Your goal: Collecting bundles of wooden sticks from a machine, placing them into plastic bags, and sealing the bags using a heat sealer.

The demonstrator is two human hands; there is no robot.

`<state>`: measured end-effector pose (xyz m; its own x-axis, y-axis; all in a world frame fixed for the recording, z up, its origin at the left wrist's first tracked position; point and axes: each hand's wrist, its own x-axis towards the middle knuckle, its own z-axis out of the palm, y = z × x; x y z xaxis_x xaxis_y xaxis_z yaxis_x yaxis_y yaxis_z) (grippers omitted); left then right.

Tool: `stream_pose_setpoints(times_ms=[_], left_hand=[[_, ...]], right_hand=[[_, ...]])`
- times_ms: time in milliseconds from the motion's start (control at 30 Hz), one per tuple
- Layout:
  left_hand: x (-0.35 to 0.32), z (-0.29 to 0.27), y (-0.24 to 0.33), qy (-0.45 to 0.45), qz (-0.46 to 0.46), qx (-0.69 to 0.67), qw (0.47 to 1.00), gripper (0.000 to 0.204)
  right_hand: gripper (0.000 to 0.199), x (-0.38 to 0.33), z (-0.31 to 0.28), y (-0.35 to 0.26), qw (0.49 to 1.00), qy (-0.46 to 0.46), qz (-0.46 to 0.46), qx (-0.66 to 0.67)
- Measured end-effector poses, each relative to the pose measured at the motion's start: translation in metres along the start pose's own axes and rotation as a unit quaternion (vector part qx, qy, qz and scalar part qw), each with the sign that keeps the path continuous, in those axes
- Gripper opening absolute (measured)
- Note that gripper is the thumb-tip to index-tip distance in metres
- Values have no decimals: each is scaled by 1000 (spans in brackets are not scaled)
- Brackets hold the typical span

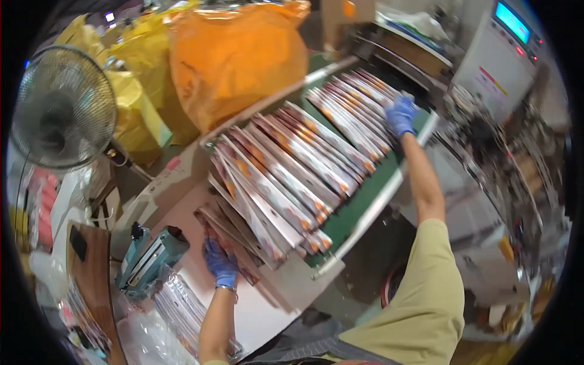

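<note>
A long row of flat, printed plastic pouches [286, 158] in white, orange and brown leans overlapped along a green conveyor belt [365, 204]. My left hand [220, 264], in a blue glove, is at the near left end of the row. Its fingers are stretched out against the lowest brown pouches [222, 225], which lie over a pale tabletop [267, 304]. At the far right end, my right hand [400, 115], gloved in blue too, rests with extended fingers against the last pouches. Motion blur softens the fingertips of both hands.
A teal tape dispenser [152, 258] and clear-bagged flat packs [182, 307] lie left of my left forearm. A fan [62, 106] stands at the far left, beside yellow sacks [143, 61] and a large orange bag [237, 61]. A machine cabinet with a lit screen [512, 23] is at far right.
</note>
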<state>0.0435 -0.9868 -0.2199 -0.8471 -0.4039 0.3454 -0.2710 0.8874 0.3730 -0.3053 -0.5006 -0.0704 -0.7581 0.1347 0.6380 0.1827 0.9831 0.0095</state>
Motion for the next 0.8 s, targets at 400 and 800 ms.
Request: stream_pose_setpoints(times_ms=[400, 800], left_hand=[[0, -26, 38, -28, 34, -28, 999, 56], [38, 9, 12, -53, -201, -589, 781, 85]], right_hand=[[33, 43, 62, 23, 989, -116, -73, 56], [65, -165, -214, -215, 878, -296, -264, 268]])
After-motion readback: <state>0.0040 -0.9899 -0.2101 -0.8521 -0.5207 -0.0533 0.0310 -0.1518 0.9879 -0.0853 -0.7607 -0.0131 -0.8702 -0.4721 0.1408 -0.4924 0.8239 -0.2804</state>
